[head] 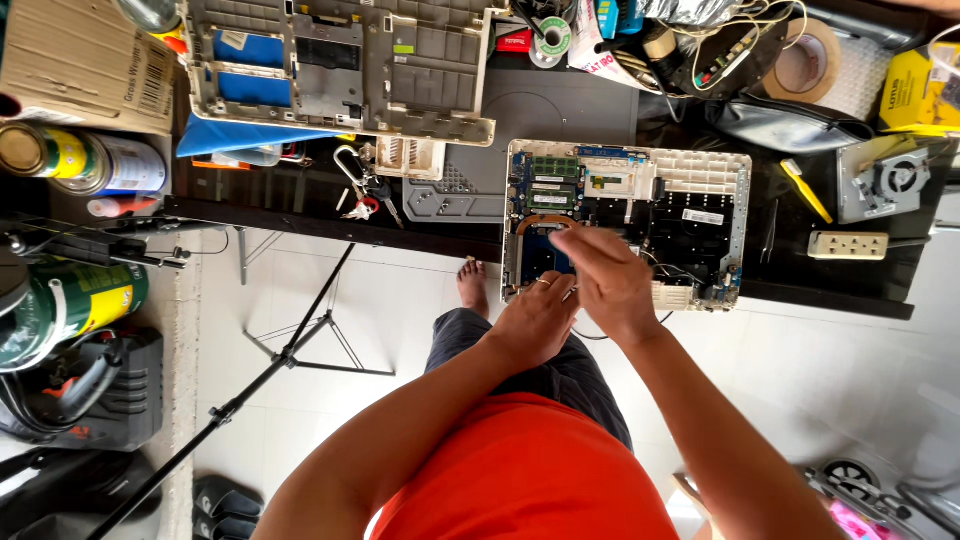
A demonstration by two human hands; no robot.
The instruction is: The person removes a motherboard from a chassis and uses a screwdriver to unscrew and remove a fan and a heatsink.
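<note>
You have the white opened laptop base (700, 215) stripped of its grey bottom cover (345, 65), which lies apart; the green circuit board (555, 185) remains seated. Your left hand (535, 320) and right hand (605, 275) pinch at its copper heat pipe (545, 222); what they grip I cannot tell.

Electronics repair workshop: cluttered dark workbench (560, 110) bearing an opened laptop chassis (640, 215), removed cooling fan (885, 180), solder spool (552, 38), tape roll (805, 62).
</note>
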